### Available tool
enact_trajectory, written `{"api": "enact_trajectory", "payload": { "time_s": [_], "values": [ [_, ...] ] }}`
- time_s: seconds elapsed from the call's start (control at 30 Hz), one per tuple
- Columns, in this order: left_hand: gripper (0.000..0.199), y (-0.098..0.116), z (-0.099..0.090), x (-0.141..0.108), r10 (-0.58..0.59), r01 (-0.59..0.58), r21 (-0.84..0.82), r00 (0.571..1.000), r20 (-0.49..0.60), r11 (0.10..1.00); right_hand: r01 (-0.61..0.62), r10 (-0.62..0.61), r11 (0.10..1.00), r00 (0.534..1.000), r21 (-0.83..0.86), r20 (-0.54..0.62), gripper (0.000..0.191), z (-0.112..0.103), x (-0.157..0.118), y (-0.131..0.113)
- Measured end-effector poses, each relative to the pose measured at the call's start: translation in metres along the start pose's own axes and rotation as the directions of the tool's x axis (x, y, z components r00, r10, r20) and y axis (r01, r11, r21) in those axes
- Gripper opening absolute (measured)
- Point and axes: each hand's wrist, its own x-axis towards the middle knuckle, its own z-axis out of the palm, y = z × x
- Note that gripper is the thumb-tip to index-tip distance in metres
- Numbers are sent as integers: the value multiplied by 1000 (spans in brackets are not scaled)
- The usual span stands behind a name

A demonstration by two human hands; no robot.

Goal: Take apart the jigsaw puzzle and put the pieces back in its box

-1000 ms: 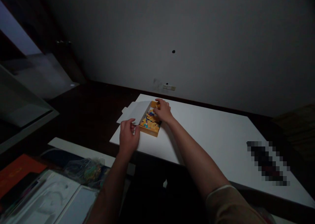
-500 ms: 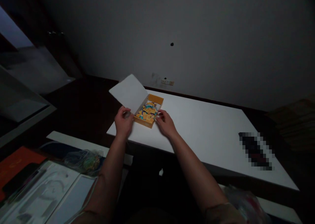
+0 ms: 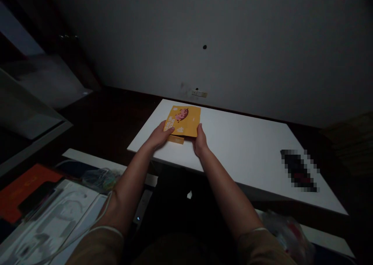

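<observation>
A yellow puzzle box with a pink figure and white lettering on its lid lies on the white table. The lid is folded over the box, and a gap shows at its front right, above the yellow front wall. My left hand grips the lid's left front corner, thumb on top. Along the right edge of the lid, my right hand holds on with its thumb up; its other fingers are partly hidden. The lid covers whatever is inside.
A pixelated dark object lies on the table's right part. At the lower left are an orange box, a white tray and a plastic bag. Another plastic bag is at the lower right.
The lid, which stood open to the left, has swung over to the right and now covers the colourful pieces. Both hands have moved onto the lid's sides.
</observation>
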Motion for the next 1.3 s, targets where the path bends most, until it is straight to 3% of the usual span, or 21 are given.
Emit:
{"api": "enact_trajectory", "payload": {
  "time_s": [0.13, 0.3, 0.5, 0.67, 0.77, 0.87, 0.93, 1.0, 1.07, 1.17, 1.23, 1.3],
  "values": [
    [68, -6, 19, -14, 35, -34, 24, 996, -77, 999, -89, 92, 995, 995, 52, -40, 41, -2, -6, -14],
    [60, 3, 31, -32, 69, -79, -52, 983, -169, 996, -122, 122, 993, 992, -9, 45, 42, -11, -29, -37],
    [66, 13, 53, -63, 35, -63, -166, 985, -170, 984, -116, 116, 993, 993, 29, -17, 48, -40, -72, -55],
    [74, 17, 75, -79, -148, 102, -438, 986, -72, 893, -78, 82, 993, 996, 90, -43, 62, -63, -92, -62],
    [78, 23, 88, -84, -205, 187, -563, 978, 31, 805, -61, 75, 995, 982, 84, -175, 85, -72, -92, -65],
    [91, 31, 98, -91, -172, 160, -566, 985, 33, 809, -43, 38, 999, 964, -12, -263, 86, -77, -96, -71],
    [101, 36, 108, -99, -98, 110, -520, 994, 51, 847, -38, 27, 997, 983, -61, -179, 72, -77, -107, -80],
    [108, 40, 122, -110, -16, 81, -498, 991, 132, 863, -43, 37, 996, 996, -82, -76, 72, -78, -124, -93],
    [115, 44, 141, -124, 37, 96, -535, 972, 233, 839, -29, 21, 992, 998, -124, -64, 90, -82, -147, -111],
    [116, 51, 172, -145, 107, 178, -590, 904, 415, 787, -25, -19, 979, 977, -202, -213, 100, -103, -191, -144],
    [101, 57, 188, -155, 170, 205, -551, 816, 553, 809, -16, -66, 977, 924, -211, -376, 95, -130, -229, -168],
    [79, 63, 197, -157, 246, 110, -483, 751, 613, 868, 6, -134, 974, 823, -227, -552, 88, -166, -275, -193]
  ]
}}
